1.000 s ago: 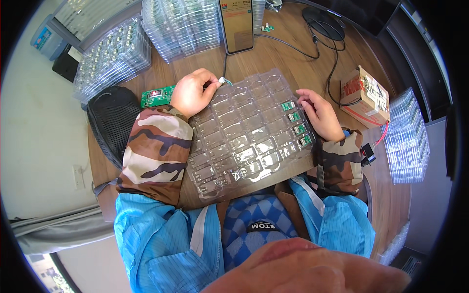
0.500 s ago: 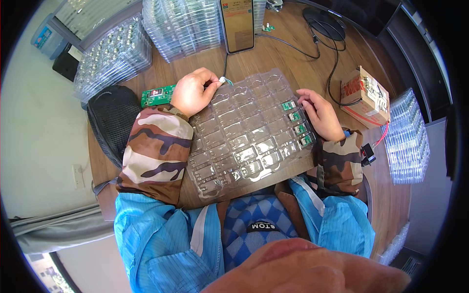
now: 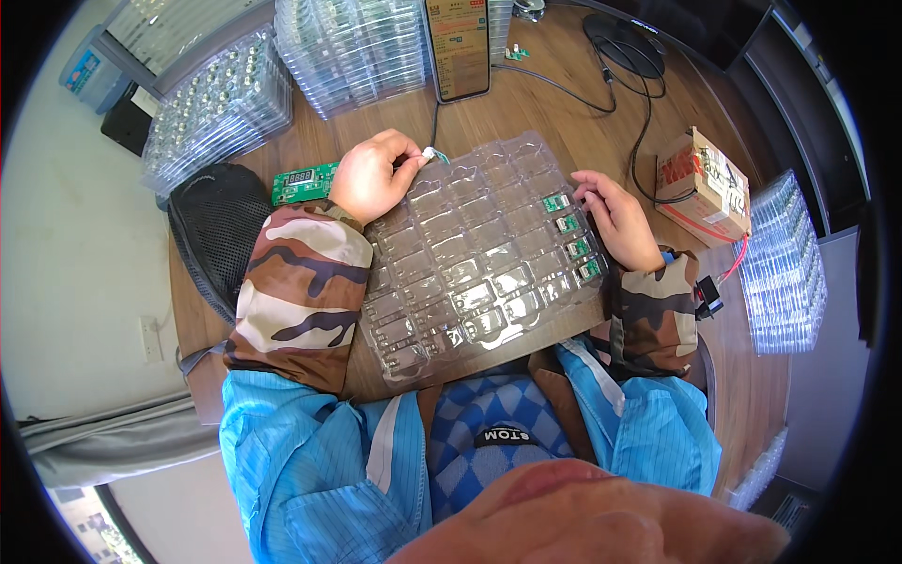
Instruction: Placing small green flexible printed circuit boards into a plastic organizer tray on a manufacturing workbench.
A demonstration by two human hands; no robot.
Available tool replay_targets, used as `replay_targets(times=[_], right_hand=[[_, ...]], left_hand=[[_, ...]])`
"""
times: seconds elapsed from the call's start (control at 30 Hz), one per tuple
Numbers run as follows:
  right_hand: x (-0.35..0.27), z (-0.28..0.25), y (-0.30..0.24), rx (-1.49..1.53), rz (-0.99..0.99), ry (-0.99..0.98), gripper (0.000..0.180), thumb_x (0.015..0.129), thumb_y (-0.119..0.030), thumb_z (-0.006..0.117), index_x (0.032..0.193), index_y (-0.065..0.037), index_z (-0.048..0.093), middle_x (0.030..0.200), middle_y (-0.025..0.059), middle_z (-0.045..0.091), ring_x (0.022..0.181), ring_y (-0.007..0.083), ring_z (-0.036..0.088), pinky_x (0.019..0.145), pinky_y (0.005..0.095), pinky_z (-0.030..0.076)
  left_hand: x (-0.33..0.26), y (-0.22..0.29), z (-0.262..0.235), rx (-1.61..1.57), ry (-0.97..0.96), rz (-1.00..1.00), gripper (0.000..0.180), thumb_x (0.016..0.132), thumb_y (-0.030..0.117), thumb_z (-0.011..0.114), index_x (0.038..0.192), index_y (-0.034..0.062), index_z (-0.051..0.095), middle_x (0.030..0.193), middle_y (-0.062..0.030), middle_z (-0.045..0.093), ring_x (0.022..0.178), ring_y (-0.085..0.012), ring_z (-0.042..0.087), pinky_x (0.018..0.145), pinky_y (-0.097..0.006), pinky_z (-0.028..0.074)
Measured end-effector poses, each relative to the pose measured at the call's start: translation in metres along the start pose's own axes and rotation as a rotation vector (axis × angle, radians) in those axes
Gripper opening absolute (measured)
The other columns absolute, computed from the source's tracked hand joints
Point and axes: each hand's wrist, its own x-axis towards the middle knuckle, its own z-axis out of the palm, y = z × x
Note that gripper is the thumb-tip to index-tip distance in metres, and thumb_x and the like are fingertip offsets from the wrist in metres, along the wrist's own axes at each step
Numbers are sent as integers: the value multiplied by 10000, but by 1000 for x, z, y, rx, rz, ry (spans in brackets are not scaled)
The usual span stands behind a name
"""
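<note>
Between the thumb and fingertips of my left hand (image 3: 378, 177) is a small white wire connector (image 3: 429, 153), with thin wires running from it. That hand is closed over the far left part of a clear plastic blister tray (image 3: 460, 240). Several small green circuit boards (image 3: 577, 248) sit in the pockets along the tray's right side. Beside them, at the tray's right edge, rests my right hand (image 3: 615, 221), its fingers loosely bent and apart, holding nothing I can see. Left of my left hand lies a larger green circuit board (image 3: 305, 183) with a digit display, partly hidden by that hand.
A phone (image 3: 458, 52) stands upright beyond the tray. Stacks of filled clear trays (image 3: 352, 52) rise behind, with another stack (image 3: 782, 268) at right. A cardboard box (image 3: 703, 188) with cables sits at right, a black mesh pouch (image 3: 221, 235) at left. A monitor base (image 3: 625, 47) is far right.
The larger board's display has gone from lit red digits to pale segments. The phone screen has switched from a plain brownish picture to lines of text. Both hands have stayed in place.
</note>
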Motion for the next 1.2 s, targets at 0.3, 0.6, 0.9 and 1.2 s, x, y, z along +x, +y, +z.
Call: replay_targets(times=[0.3,0.6,0.9,1.2], right_hand=[[-8,-6,-9,-49,-79,163,222,849,-8,473,1064,-10,527,876,126,579,745,233,587,681,296,465],[-110,-68,-33,-990,106,435,201,730,-51,622,929,-40,597,954,116,571,880,310,543,765,370,433],[-131,-68,15,-1205,510,202,412,686,-65,617,1086,-84,521,1078,99,520,879,289,574,718,372,487],[-120,-71,26,-1376,649,41,193,727,-44,552,913,-67,506,951,104,527,752,272,619,619,345,513]], left_hand=[[1,4,-1,13,-15,32,102,784,105,612,784,6,593,758,-128,575,695,-290,575,616,-331,450],[1,3,0,-14,-7,-5,115,765,157,615,758,43,603,778,-118,588,719,-313,575,623,-375,453],[0,1,0,1,-7,19,113,780,124,615,787,13,602,768,-132,579,705,-301,576,616,-348,452],[1,1,0,-3,-7,29,120,776,131,621,785,12,602,765,-131,579,703,-304,574,616,-348,451]])
